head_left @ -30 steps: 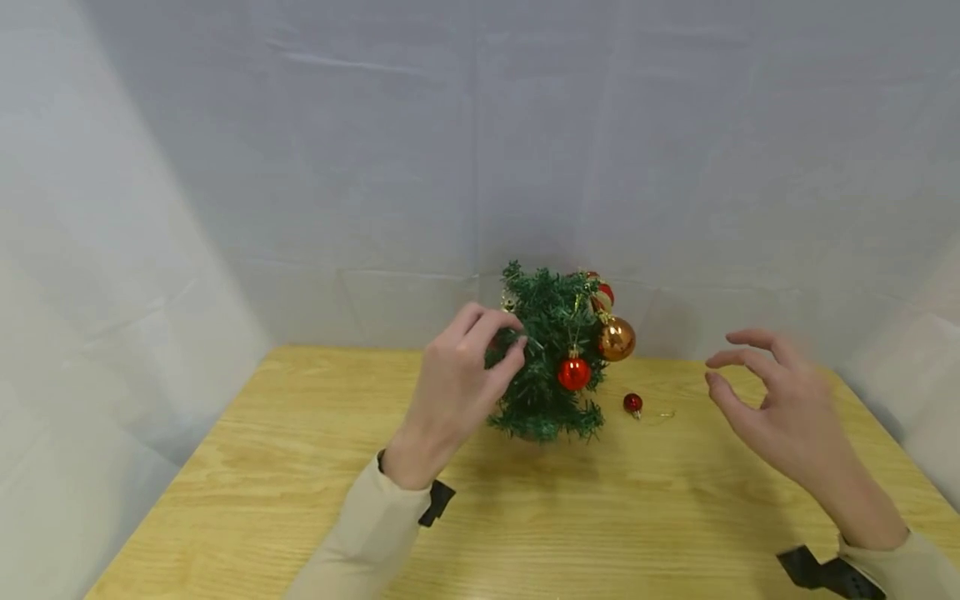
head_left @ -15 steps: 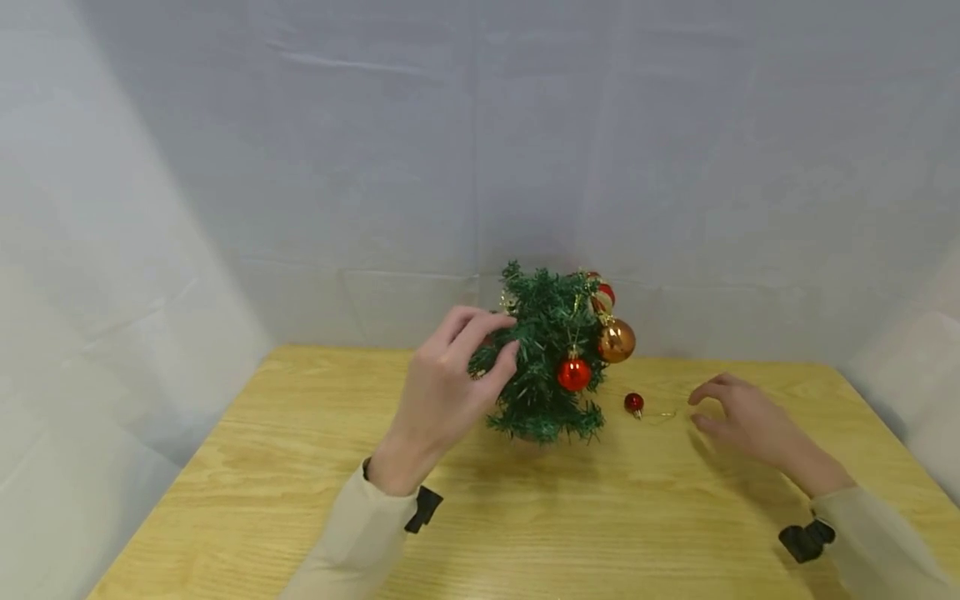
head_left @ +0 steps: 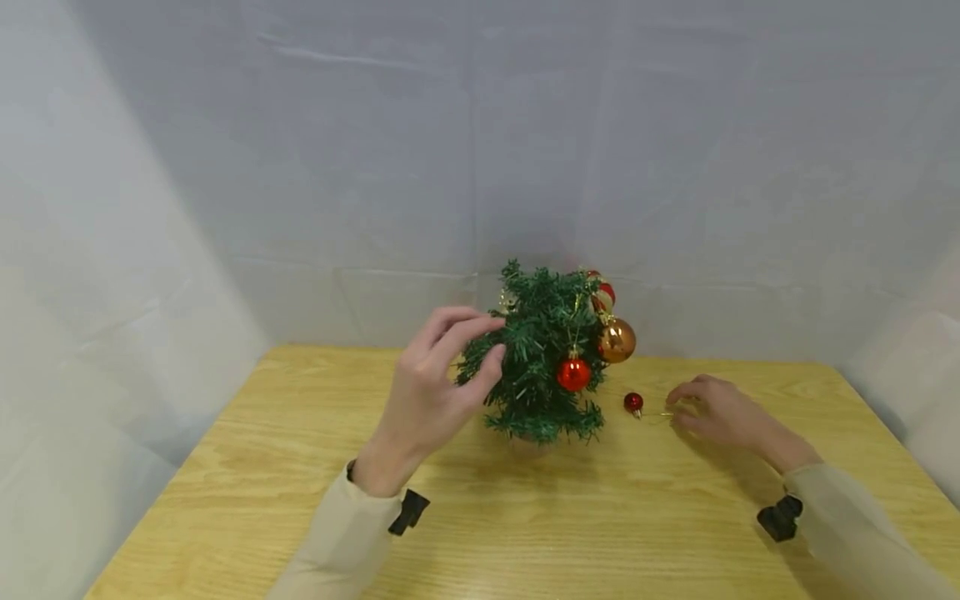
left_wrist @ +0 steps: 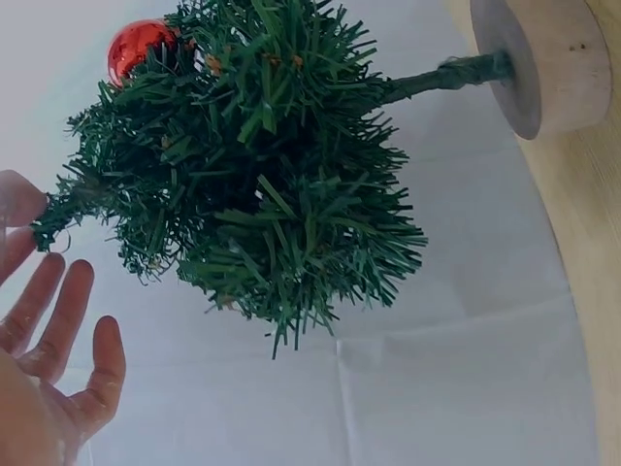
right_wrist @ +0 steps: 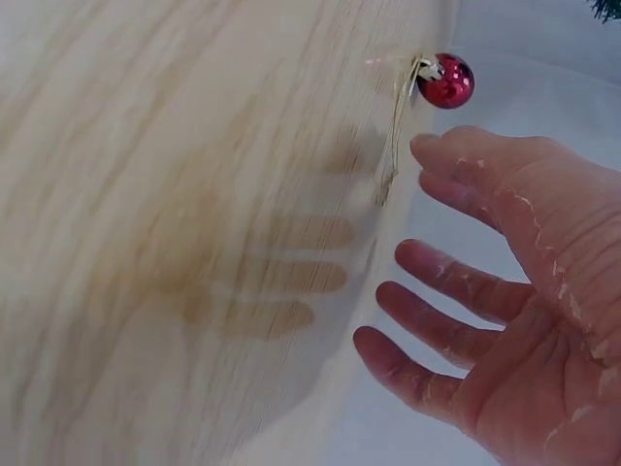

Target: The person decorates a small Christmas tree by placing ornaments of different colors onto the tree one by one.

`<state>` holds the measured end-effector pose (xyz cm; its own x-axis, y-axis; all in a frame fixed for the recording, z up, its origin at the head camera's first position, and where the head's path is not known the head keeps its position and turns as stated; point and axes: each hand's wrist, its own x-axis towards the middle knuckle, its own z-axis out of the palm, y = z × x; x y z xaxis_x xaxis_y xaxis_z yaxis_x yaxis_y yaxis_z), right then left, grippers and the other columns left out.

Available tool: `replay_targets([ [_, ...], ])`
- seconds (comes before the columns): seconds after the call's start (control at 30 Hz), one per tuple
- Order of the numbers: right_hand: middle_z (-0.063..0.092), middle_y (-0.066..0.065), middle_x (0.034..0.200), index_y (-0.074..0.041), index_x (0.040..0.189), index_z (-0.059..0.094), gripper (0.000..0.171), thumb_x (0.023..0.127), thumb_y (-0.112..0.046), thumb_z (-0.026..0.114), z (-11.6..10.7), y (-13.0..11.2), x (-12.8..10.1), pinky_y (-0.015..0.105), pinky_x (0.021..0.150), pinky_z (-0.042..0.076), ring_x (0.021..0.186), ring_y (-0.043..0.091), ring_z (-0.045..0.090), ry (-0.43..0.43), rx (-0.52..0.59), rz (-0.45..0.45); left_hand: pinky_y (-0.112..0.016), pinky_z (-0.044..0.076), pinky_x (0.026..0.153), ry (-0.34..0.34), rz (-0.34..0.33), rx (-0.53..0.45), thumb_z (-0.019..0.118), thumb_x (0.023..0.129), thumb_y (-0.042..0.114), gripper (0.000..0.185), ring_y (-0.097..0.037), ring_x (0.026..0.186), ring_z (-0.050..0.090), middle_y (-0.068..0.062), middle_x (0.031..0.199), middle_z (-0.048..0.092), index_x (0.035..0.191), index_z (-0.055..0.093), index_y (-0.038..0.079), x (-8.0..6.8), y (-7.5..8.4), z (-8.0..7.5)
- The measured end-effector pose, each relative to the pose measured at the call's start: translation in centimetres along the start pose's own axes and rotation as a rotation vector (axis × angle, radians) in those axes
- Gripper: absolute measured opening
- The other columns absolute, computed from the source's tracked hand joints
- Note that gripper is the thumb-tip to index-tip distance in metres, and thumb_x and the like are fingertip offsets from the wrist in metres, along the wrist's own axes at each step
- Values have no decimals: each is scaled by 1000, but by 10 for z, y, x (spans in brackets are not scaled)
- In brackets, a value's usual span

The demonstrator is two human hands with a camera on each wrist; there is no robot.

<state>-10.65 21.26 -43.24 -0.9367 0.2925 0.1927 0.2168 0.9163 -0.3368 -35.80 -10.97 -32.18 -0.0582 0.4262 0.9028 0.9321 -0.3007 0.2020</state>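
A small green Christmas tree point(head_left: 536, 358) stands on the table, its round wooden base point(left_wrist: 572, 73) showing in the left wrist view. My left hand point(head_left: 431, 383) is beside its left side, thumb and forefinger parted around a branch tip, the fingers loosely bent. To the right of the tree, a small dark red bauble point(head_left: 633, 403) lies on the table with its gold string point(right_wrist: 397, 136) stretched toward my right hand point(head_left: 720, 412). That hand hovers low over the tabletop, fingertips right by the string's end and nothing gripped.
Hanging on the tree's right side are a red bauble point(head_left: 573, 374), a copper bauble point(head_left: 617, 340) and a red-and-pale one point(head_left: 603, 297). The wooden table point(head_left: 615, 533) ends at a pale cloth backdrop point(head_left: 375, 183), with more cloth at both sides.
My right hand has come down and left to the string's end. My left hand has drawn back a little leftward from the tree, its thumb and forefinger spreading apart. The small bauble stays put.
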Motion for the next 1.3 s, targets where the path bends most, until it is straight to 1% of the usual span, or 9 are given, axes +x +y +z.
replay_targets([
  [0.1, 73, 6, 102, -10, 104, 77, 14, 91, -15, 75, 2, -1, 5, 36, 74, 53, 91, 23, 64, -15, -4, -22, -37, 58, 85, 15, 15, -16, 72, 91, 8, 27, -24, 100, 68, -14, 112, 67, 118, 72, 3, -2, -2, -2],
  [0.17, 73, 4, 101, -11, 103, 78, 13, 91, -14, 75, 3, -2, 8, 35, 73, 52, 91, 21, 63, -26, -14, -35, -35, 57, 88, 23, 20, -24, 71, 92, 8, 27, -25, 101, 68, -14, 112, 68, 117, 72, 2, -3, -3, -4],
  [0.43, 71, 4, 97, -12, 96, 78, 7, 90, -10, 75, 6, -3, 11, 36, 72, 54, 87, 22, 64, -46, -34, -36, -23, 55, 93, 63, 37, -40, 71, 88, 5, 26, -25, 96, 68, -15, 108, 68, 113, 71, -2, -14, -9, -10],
  [0.53, 72, 2, 96, -13, 95, 79, 7, 90, -9, 74, 6, -3, 11, 35, 71, 54, 86, 21, 65, -55, -30, -23, -23, 55, 93, 58, 45, -27, 70, 89, 7, 25, -25, 96, 68, -15, 108, 68, 113, 72, -2, -18, -11, -13],
  [0.7, 74, 0, 92, -11, 89, 79, 6, 90, -8, 73, 7, -3, 10, 40, 76, 57, 89, 24, 66, -41, -40, -15, -26, 56, 90, 41, 53, -17, 69, 90, 9, 23, -24, 96, 68, -13, 106, 69, 111, 73, 0, -25, -15, -14],
  [0.9, 74, 5, 94, -10, 86, 78, 8, 89, -7, 71, 8, -4, 7, 46, 79, 59, 91, 29, 68, -32, -55, -15, -26, 55, 90, 4, 52, -5, 71, 90, 8, 24, -25, 95, 68, -12, 106, 69, 112, 73, 1, -34, -16, -13],
  [1.03, 73, 9, 96, -9, 86, 78, 9, 89, -6, 71, 9, -4, 6, 47, 79, 59, 91, 31, 69, -40, -48, 4, -27, 56, 88, -2, 42, 1, 70, 91, 9, 24, -24, 95, 68, -12, 107, 69, 114, 72, 2, -37, -16, -13],
  [1.17, 71, 11, 98, -9, 87, 77, 10, 90, -5, 69, 8, -4, 6, 46, 78, 59, 90, 30, 69, -46, -35, 16, -29, 56, 86, 0, 43, 0, 70, 90, 7, 25, -24, 95, 68, -12, 107, 69, 114, 72, 3, -38, -16, -13],
  [1.3, 69, 11, 99, -9, 88, 76, 11, 91, -4, 67, 7, -4, 4, 41, 75, 59, 88, 26, 68, -44, -19, 15, -29, 57, 86, -1, 46, 1, 70, 89, 6, 26, -24, 94, 68, -12, 106, 69, 114, 73, 3, -38, -17, -13],
])
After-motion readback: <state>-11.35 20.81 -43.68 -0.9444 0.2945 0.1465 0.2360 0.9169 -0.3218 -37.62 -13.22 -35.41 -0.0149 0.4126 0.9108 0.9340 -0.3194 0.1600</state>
